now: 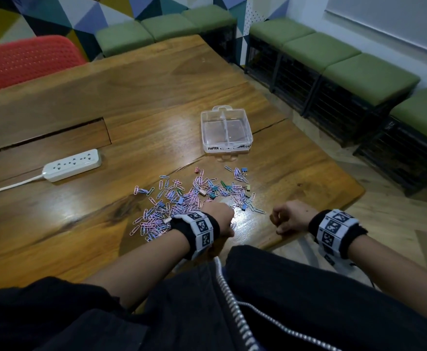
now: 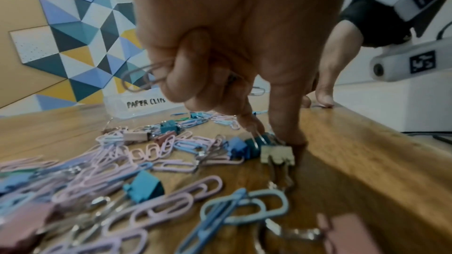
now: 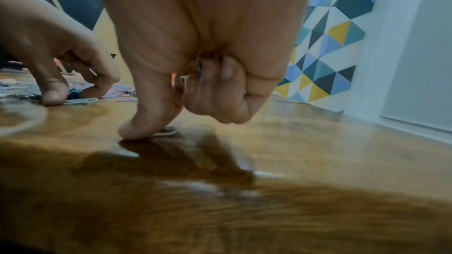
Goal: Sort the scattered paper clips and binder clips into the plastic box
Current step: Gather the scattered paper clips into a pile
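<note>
Over clips [image 1: 192, 196] scattered on the table [image 1: 80, 224] short of the empty plastic box [image 1: 226, 131], the left hand [image 2: 220, 45] clutches paper clips and pinches a binder clip [image 2: 257, 143], while the right hand [image 3: 195, 61], fist likewise full, pins a paper clip [image 3: 166, 132]; each catch should probably reach its labelled half.

On my feed the paper clips [image 1: 182, 198] are mostly pink and pale blue, the binder clips [image 2: 144, 186] teal, blue and beige. The plastic box [image 1: 226, 130] is clear (black lettering), the table [image 1: 106, 110] brown woodgrain.
</note>
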Demonstrator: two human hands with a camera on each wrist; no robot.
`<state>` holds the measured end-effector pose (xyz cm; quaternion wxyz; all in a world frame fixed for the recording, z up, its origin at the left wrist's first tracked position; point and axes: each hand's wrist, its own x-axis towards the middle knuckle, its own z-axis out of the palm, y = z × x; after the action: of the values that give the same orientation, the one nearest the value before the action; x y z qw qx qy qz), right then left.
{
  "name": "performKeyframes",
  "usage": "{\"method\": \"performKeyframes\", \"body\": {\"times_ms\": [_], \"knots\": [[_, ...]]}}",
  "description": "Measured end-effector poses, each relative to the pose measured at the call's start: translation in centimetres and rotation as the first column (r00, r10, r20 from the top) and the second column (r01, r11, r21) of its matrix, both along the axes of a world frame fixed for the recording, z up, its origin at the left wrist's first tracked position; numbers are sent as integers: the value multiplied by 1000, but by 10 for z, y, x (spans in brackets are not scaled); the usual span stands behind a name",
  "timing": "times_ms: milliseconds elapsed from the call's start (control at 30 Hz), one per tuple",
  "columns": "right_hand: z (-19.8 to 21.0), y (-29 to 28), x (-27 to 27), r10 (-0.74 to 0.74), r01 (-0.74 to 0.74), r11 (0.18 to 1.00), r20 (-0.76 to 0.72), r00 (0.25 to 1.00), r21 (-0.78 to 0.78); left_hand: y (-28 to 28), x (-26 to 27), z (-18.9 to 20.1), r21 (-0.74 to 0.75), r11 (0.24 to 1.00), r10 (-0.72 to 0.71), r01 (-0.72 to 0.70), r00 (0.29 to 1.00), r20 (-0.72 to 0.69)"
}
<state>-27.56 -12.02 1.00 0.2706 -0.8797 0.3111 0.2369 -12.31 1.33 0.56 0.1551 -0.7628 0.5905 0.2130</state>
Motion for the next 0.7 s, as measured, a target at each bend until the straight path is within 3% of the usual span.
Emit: {"method": "performKeyframes", "body": {"times_ms": [200, 300, 367, 433, 500, 533, 633, 700], "knots": [[-17, -3, 13, -55, 61, 996, 93, 994, -61, -4, 4, -1, 35, 999, 30, -28, 999, -43], [-17, 2, 23, -221, 214, 975, 214, 952, 56, 0, 1, -4, 44, 999, 26, -24, 999, -37], [-14, 2, 27, -483, 390, 861, 286, 828, 326, 1, 1, -5, 14, 998, 57, -56, 996, -64], [-14, -3, 29, -696, 445, 643, 232, 680, 623, -1, 7, -6, -21, 978, 196, -206, 954, -225], [-13, -7, 29, -777, 430, 496, 164, 608, 754, -6, 16, -1, -41, 881, 388, -472, 768, -510], [-12, -8, 30, -779, 427, 484, 155, 607, 763, -9, 22, 3, -46, 801, 440, -597, 638, -632], [-11, -7, 32, -682, 441, 632, 188, 706, 638, -14, 39, 13, 121, 535, 501, -836, 199, -842], [-13, -3, 33, -568, 418, 777, 237, 788, 470, -13, 48, 15, 290, 406, 478, -867, -70, -876]]}}
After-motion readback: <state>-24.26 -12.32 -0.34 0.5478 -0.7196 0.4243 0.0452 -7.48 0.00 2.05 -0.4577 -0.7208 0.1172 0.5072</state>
